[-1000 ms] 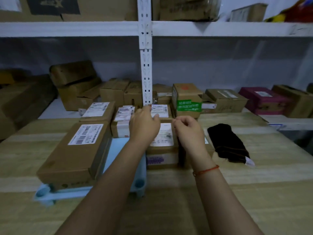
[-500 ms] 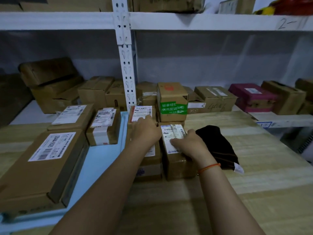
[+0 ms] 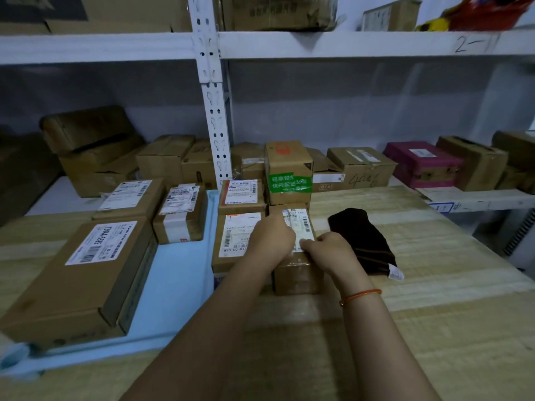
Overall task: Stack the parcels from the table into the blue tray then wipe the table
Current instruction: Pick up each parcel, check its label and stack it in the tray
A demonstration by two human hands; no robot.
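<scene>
A light blue tray (image 3: 176, 285) lies on the wooden table (image 3: 434, 328) at the left. In it sit a large flat parcel (image 3: 81, 285), a labelled parcel (image 3: 130, 198) behind it and a small taped parcel (image 3: 181, 218). Right of the tray stand more parcels: a labelled one (image 3: 234, 241), one (image 3: 241, 195) behind it, a tall box with green tape (image 3: 288, 172), and a small brown parcel (image 3: 298, 273). My left hand (image 3: 272, 238) and my right hand (image 3: 330, 250) both grip the top of this small brown parcel. A black cloth (image 3: 362, 241) lies to its right.
White metal shelving (image 3: 211, 111) stands behind the table. Its lower shelf holds several cardboard boxes (image 3: 359, 169) and a magenta box (image 3: 422, 163). More boxes sit on the upper shelf. The table's near and right parts are bare wood.
My view has shifted closer and left. My left hand moved right from the labelled parcel onto the small brown parcel, joining my right hand there.
</scene>
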